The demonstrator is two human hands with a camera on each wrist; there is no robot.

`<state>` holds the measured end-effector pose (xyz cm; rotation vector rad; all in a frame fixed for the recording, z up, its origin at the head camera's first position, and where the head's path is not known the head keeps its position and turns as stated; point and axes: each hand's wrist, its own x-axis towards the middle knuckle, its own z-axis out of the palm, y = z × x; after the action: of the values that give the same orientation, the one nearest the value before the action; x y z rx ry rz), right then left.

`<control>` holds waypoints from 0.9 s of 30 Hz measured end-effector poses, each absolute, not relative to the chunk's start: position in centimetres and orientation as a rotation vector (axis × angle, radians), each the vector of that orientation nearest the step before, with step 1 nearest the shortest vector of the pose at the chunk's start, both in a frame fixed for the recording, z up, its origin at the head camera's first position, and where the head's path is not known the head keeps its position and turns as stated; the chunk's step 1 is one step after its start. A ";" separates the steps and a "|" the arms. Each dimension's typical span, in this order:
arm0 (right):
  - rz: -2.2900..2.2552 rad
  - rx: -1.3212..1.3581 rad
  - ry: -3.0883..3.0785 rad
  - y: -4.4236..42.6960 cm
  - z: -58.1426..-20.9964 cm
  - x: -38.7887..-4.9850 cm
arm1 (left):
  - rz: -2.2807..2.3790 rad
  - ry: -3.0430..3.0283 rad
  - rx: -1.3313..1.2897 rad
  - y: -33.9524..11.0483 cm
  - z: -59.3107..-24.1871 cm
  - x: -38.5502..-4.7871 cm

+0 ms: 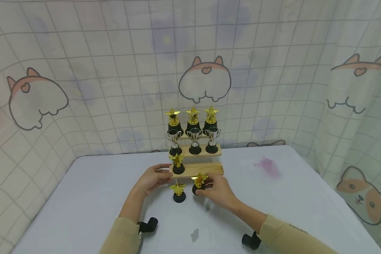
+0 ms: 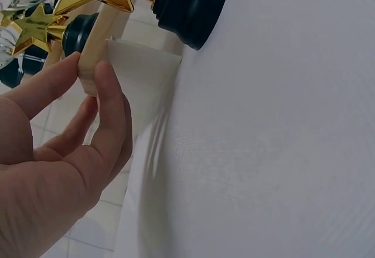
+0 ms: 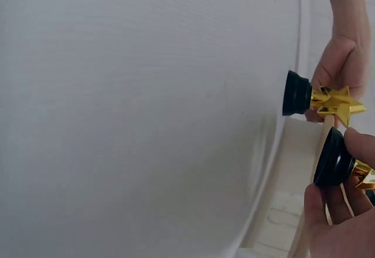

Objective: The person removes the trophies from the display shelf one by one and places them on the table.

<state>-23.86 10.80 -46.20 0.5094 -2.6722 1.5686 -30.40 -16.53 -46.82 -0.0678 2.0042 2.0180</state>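
Observation:
My left hand (image 1: 153, 179) pinches the left end of the lowest wooden shelf (image 1: 206, 170) between thumb and fingers, as the left wrist view shows on the wooden board (image 2: 89, 70). In my right hand (image 1: 220, 191) is a gold star trophy (image 3: 335, 161), gripped by its black base just in front of that shelf. Another star trophy (image 1: 178, 165) stands on the shelf's left end, beside my left fingers. On the table in front of it stands a further star trophy (image 1: 179, 196), apart from both hands.
Three silver cup trophies (image 1: 195, 141) line the middle shelf (image 1: 203, 151). Behind them, three larger star trophies (image 1: 193, 120) stand on the top shelf. A white cloth covers the table (image 1: 92, 197), and a patterned curtain (image 1: 114, 88) hangs behind it.

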 end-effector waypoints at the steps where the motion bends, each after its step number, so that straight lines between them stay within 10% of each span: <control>1: 1.569 0.518 -2.673 10.8 -46.3 -23.8 | 2.017 2.006 -0.069 -16.6 -46.8 -30.4; 27: 1.505 0.593 -2.755 9.6 -48.0 -24.4 | 2.013 2.007 -0.077 -16.7 -47.0 -30.5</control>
<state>-24.41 9.64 -47.99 0.5926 -2.7554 1.5046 -30.49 -16.67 -46.95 -0.0765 2.0072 2.0134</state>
